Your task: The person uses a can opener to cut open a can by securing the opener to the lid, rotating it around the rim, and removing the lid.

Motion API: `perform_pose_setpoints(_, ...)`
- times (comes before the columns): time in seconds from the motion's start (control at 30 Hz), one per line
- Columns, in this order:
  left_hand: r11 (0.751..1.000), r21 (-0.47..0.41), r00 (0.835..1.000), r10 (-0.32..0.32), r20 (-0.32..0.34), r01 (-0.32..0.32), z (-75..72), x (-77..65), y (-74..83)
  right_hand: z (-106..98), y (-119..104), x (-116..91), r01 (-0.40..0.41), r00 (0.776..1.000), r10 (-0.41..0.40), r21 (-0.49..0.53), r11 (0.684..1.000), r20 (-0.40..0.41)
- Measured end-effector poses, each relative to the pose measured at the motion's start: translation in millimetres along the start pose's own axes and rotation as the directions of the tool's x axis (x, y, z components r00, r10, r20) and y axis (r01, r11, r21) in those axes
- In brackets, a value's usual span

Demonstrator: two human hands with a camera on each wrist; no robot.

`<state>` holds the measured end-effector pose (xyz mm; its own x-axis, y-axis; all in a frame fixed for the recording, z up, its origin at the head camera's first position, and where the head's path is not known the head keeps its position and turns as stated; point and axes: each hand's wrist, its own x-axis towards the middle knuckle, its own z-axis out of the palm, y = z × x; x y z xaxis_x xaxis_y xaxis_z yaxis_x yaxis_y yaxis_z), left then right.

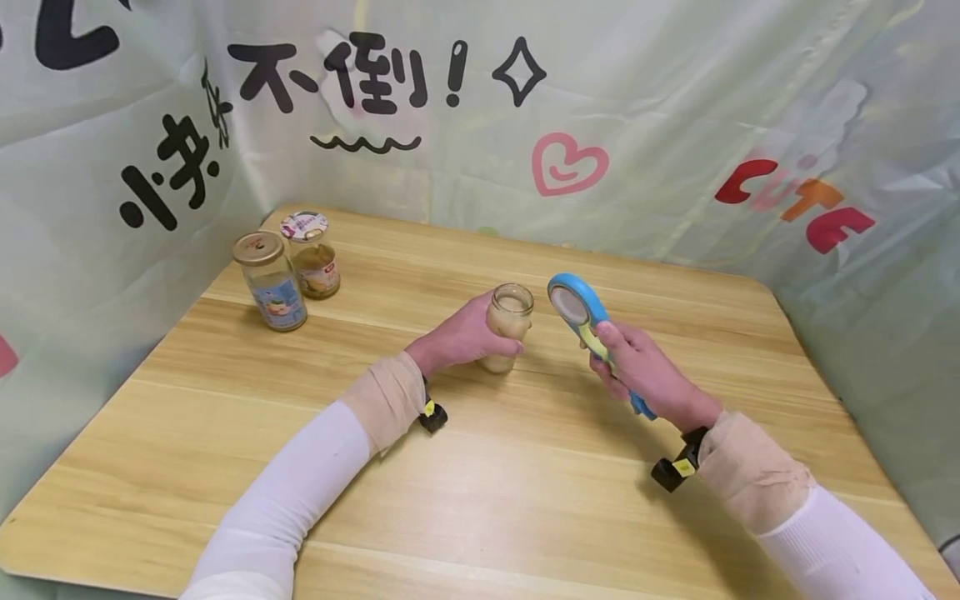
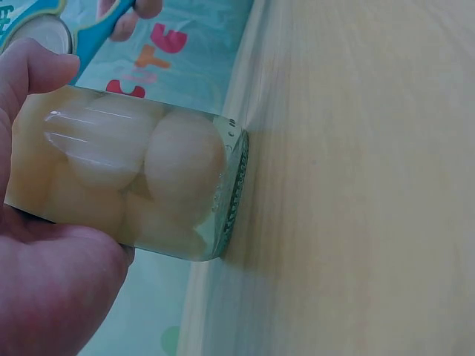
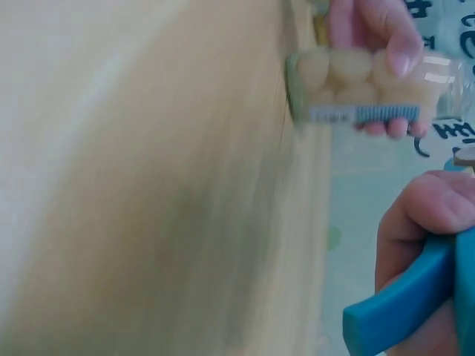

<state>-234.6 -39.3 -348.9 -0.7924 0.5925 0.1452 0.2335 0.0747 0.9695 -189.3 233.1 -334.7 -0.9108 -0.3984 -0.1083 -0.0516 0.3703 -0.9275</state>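
Note:
My left hand [image 1: 467, 335] grips an uncapped glass jar [image 1: 510, 315] upright at the middle of the table. Pale round pieces [image 2: 182, 159], like peeled fruit in liquid, fill it in the left wrist view, and its base is right at the tabletop. To the right, my right hand [image 1: 651, 373] holds a blue and yellow jar opener [image 1: 597, 312] by its handles, raised above the wood. Inside the opener's ring sits a round metal lid [image 1: 570, 305]. In the right wrist view a blue handle end [image 3: 401, 297] sticks out below the fingers, and a printed label [image 3: 364, 113] shows on the jar.
Two more jars stand at the table's back left: one with a gold lid [image 1: 258, 247] and blue label, the other with a patterned lid [image 1: 303, 225]. Printed fabric [image 1: 465, 183] hangs around the back and sides of the wooden table [image 1: 465, 500].

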Motion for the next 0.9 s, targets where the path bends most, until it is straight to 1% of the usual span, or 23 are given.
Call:
perform_pose_setpoints(0.13, 1.0, -0.017, 1.0, -0.001, -0.001, 0.001, 0.0, 0.9, -1.9, 11.0, -1.3, -9.4, -0.053, 0.998, 0.048, 0.13, 0.99, 0.042)
perform_pose_setpoints(0.27, 1.0, -0.02, 1.0, 0.001, -0.007, -0.001, -0.1, 7.4, -15.2, 22.4, -2.0, -19.3, -0.126, 0.991, 0.112, 0.232, 0.965, 0.073)
perform_pose_setpoints(0.37, 1.0, -0.015, 1.0, 0.001, -0.014, -0.001, -0.4, 12.3, -25.6, 30.9, -2.3, -25.1, -0.144, 0.988, 0.123, 0.301, 0.942, 0.09)
perform_pose_setpoints(0.43, 1.0, -0.01, 1.0, 0.001, -0.018, -0.001, -0.6, 13.5, -28.1, 36.7, -2.2, -28.3, -0.155, 0.986, 0.123, 0.37, 0.916, 0.109)
perform_pose_setpoints(0.53, 1.0, -0.003, 1.0, 0.001, -0.022, -0.001, -1.0, 13.9, -29.5, 46.3, -1.5, -33.3, -0.188, 0.98, 0.131, 0.486, 0.853, 0.148)
perform_pose_setpoints(0.57, 1.0, -0.003, 1.0, 0.003, -0.022, -0.003, -1.1, 14.0, -29.8, 49.6, -1.0, -34.7, -0.195, 0.978, 0.127, 0.516, 0.834, 0.166)
perform_pose_setpoints(0.63, 1.0, -0.007, 1.0, 0.01, -0.022, -0.01, -1.0, 13.6, -28.9, 55.6, -0.6, -37.6, -0.225, 0.972, 0.144, 0.556, 0.8, 0.186)
perform_pose_setpoints(0.67, 1.0, -0.009, 1.0, 0.015, -0.022, -0.015, -0.9, 13.5, -28.6, 58.3, -0.5, -38.6, -0.234, 0.97, 0.148, 0.567, 0.79, 0.193)
perform_pose_setpoints(0.77, 1.0, -0.012, 0.999, 0.025, -0.027, -0.025, -0.4, 13.2, -27.7, 63.9, -0.8, -40.4, -0.25, 0.967, 0.164, 0.579, 0.776, 0.198)
perform_pose_setpoints(0.87, 1.0, 0.001, 0.999, 0.024, -0.029, -0.024, 0.3, 11.2, -24.8, 68.4, 1.2, -41.3, -0.245, 0.967, 0.143, 0.614, 0.75, 0.211)
perform_pose_setpoints(0.9, 1.0, 0.004, 0.999, 0.027, -0.026, -0.027, 0.5, 11.2, -25.1, 70.0, 2.3, -42.0, -0.252, 0.965, 0.145, 0.629, 0.735, 0.217)
